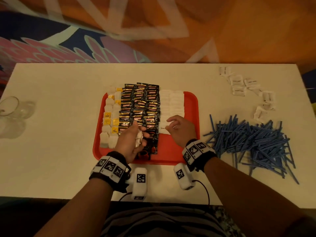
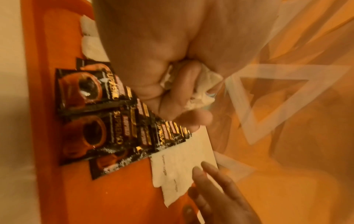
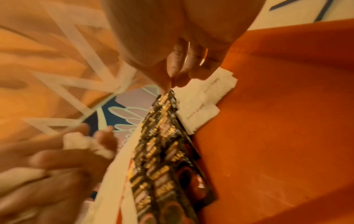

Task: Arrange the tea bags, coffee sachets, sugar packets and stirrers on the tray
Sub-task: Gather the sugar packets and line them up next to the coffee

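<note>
A red tray (image 1: 191, 103) holds a left column of tea bags (image 1: 109, 117), rows of black coffee sachets (image 1: 140, 103) in the middle and white sugar packets (image 1: 172, 103) beside them. My left hand (image 1: 136, 135) hovers palm-up over the near sachets and grips a crumpled bunch of white sugar packets (image 2: 206, 78). My right hand (image 1: 176, 125) is over the near end of the sugar column, its fingertips (image 2: 206, 168) resting on the nearest packet (image 3: 201, 112). Blue stirrers (image 1: 253, 139) lie heaped on the table, right of the tray.
More loose sugar packets (image 1: 246, 88) trail along the table's far right. A clear glass (image 1: 10, 106) lies at the left edge. The tray's bare red floor (image 3: 277, 121) shows on its right side and near corner. Patterned fabric lies beyond the table.
</note>
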